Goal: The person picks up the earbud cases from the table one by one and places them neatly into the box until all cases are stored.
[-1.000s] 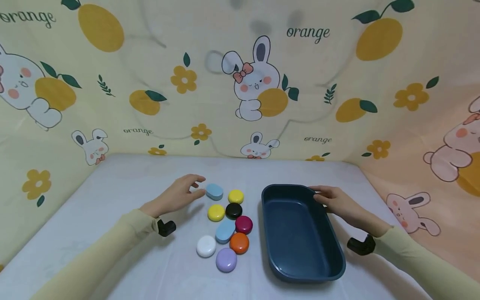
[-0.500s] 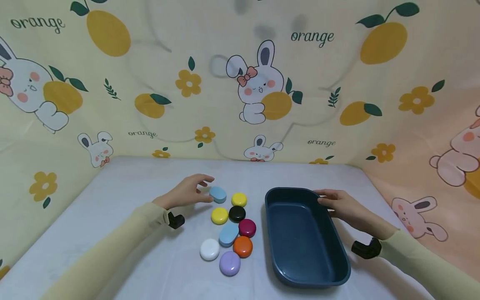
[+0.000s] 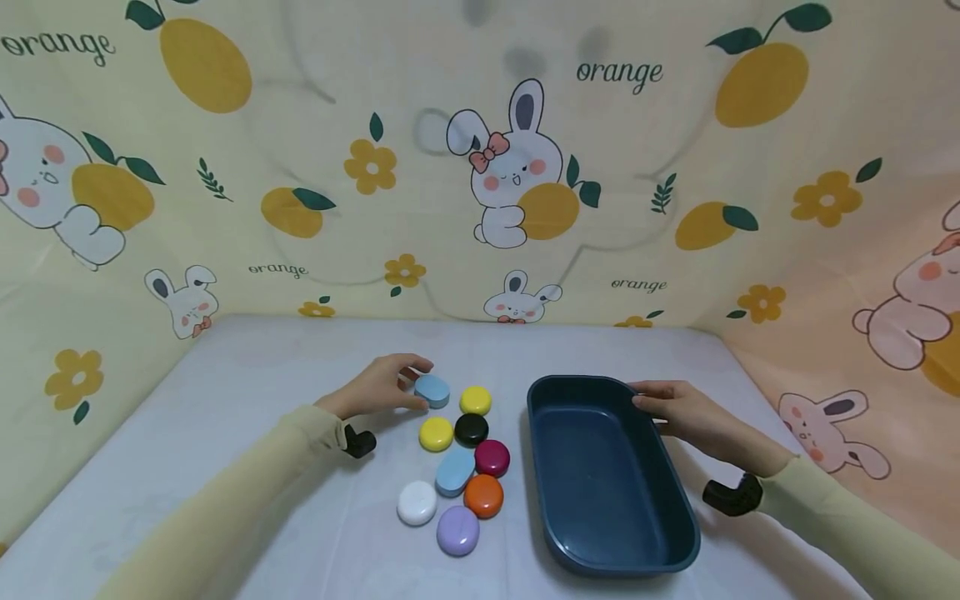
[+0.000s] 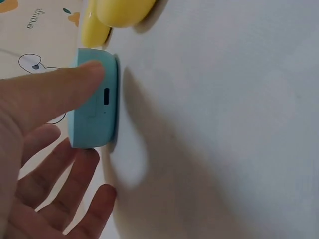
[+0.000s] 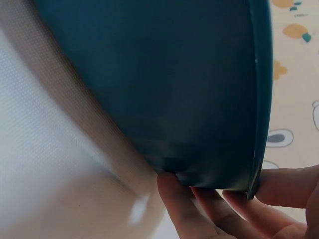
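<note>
My left hand point(image 3: 380, 387) is around a light blue oval case point(image 3: 433, 391) at the far end of a loose group on the table. In the left wrist view, the thumb lies on the side of this earbud-type case point(image 4: 91, 124), beside a small dark slot, and fingertips meet its lower end. My right hand point(image 3: 693, 415) grips the far right rim of a dark blue rectangular tub point(image 3: 600, 479). The right wrist view has the thumb at the rim and the other fingers point(image 5: 182, 204) against the tub's outer wall.
Between the hands lie two yellow rounded pieces point(image 3: 476, 400), a black one point(image 3: 472, 428), a dark red one point(image 3: 492, 457), an orange one point(image 3: 483, 496), a white one point(image 3: 417, 502), a purple one point(image 3: 457, 531) and another light blue oval point(image 3: 455, 472). A printed cloth point(image 3: 337, 125) hangs behind the table.
My left hand has moved right to the far light blue case, and its thumb and fingers have closed in around it. The right hand stays on the tub's rim.
</note>
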`<state>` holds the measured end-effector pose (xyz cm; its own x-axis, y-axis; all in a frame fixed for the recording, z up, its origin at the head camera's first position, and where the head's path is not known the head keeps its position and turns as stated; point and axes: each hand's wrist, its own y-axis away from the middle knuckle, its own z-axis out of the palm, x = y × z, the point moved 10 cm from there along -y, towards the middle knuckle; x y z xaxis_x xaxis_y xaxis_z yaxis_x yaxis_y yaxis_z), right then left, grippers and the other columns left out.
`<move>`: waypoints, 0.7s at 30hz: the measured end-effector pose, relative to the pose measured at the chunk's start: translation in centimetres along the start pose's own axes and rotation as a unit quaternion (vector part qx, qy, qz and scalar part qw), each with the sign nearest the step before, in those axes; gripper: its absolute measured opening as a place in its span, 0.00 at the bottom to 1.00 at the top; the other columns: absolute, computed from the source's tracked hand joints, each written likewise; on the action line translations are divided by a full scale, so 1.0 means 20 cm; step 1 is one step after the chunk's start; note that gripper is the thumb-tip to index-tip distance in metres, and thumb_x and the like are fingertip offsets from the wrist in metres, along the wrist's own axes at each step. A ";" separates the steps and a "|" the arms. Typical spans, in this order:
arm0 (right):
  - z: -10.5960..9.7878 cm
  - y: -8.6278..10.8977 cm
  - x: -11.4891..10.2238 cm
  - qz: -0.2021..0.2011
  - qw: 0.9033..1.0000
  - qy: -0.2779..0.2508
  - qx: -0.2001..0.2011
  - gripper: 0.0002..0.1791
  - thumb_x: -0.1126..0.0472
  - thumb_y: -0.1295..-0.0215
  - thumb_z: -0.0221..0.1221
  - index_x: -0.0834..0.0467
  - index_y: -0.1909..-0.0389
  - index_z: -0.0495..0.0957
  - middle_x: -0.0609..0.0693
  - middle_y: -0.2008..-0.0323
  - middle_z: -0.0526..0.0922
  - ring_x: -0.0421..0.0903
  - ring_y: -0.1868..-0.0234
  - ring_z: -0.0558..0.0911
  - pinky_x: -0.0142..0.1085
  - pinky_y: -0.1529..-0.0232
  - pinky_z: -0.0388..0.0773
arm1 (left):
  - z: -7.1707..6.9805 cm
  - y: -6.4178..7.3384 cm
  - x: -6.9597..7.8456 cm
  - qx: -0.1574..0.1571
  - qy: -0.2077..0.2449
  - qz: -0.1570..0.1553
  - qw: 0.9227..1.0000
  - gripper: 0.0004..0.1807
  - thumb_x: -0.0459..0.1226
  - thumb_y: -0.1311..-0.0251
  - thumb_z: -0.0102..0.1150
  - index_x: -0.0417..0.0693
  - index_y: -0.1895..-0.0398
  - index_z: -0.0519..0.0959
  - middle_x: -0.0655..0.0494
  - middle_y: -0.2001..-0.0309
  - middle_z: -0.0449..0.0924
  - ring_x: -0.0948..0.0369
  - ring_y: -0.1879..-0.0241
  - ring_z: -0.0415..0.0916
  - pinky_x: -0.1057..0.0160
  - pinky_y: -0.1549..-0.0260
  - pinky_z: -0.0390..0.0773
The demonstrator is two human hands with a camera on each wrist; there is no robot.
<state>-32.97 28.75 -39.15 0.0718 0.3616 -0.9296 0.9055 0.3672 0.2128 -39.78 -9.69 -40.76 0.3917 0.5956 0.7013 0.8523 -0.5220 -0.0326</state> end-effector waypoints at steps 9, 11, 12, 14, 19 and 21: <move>0.00 0.00 0.00 0.005 1.000 0.006 0.006 0.25 0.63 0.22 0.47 0.74 0.32 0.60 0.68 0.42 0.74 0.58 0.45 0.78 0.46 0.47 0.77 | 0.01 -0.02 0.00 0.010 -0.017 0.013 1.000 0.31 0.38 0.52 0.78 0.40 0.43 0.78 0.54 0.48 0.79 0.57 0.52 0.76 0.56 0.49 0.77; 0.00 0.00 0.00 0.006 1.000 0.010 0.008 0.25 0.63 0.23 0.47 0.74 0.33 0.61 0.68 0.42 0.75 0.58 0.45 0.78 0.46 0.47 0.77 | 0.01 -0.02 0.00 0.011 -0.019 0.011 1.000 0.30 0.39 0.53 0.78 0.41 0.45 0.79 0.55 0.50 0.80 0.58 0.53 0.76 0.57 0.50 0.77; 0.00 0.00 0.00 0.007 1.000 0.010 0.009 0.25 0.63 0.23 0.47 0.74 0.33 0.62 0.67 0.43 0.75 0.57 0.45 0.78 0.46 0.47 0.77 | 0.02 -0.02 0.00 0.011 -0.021 0.010 1.000 0.30 0.39 0.53 0.79 0.42 0.45 0.79 0.56 0.51 0.80 0.59 0.54 0.76 0.57 0.50 0.77; 0.00 0.00 0.00 0.008 1.000 0.013 0.011 0.24 0.63 0.23 0.48 0.74 0.33 0.62 0.67 0.43 0.76 0.57 0.46 0.78 0.46 0.47 0.77 | 0.02 -0.02 -0.01 0.012 -0.023 0.004 1.000 0.29 0.40 0.55 0.79 0.45 0.47 0.80 0.59 0.53 0.80 0.60 0.55 0.75 0.58 0.50 0.76; 0.00 0.00 0.01 0.007 1.000 0.015 0.011 0.24 0.62 0.23 0.47 0.74 0.34 0.63 0.66 0.45 0.77 0.56 0.47 0.79 0.45 0.47 0.78 | 0.02 -0.02 -0.01 0.017 -0.024 0.008 1.000 0.26 0.44 0.57 0.81 0.48 0.54 0.81 0.60 0.59 0.79 0.59 0.59 0.74 0.60 0.54 0.77; 0.00 -0.01 0.01 0.006 1.000 0.011 0.011 0.24 0.62 0.23 0.47 0.75 0.34 0.63 0.66 0.45 0.77 0.56 0.48 0.79 0.44 0.48 0.78 | 0.00 -0.01 -0.01 0.027 -0.023 0.016 0.999 0.26 0.45 0.57 0.80 0.48 0.55 0.81 0.60 0.60 0.79 0.59 0.60 0.74 0.60 0.56 0.77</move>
<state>-33.08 28.84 -39.30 0.0734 0.3851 -0.9199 0.9138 0.3435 0.2167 -40.07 -9.59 -40.89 0.4327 0.6077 0.6660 0.8567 -0.5072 -0.0938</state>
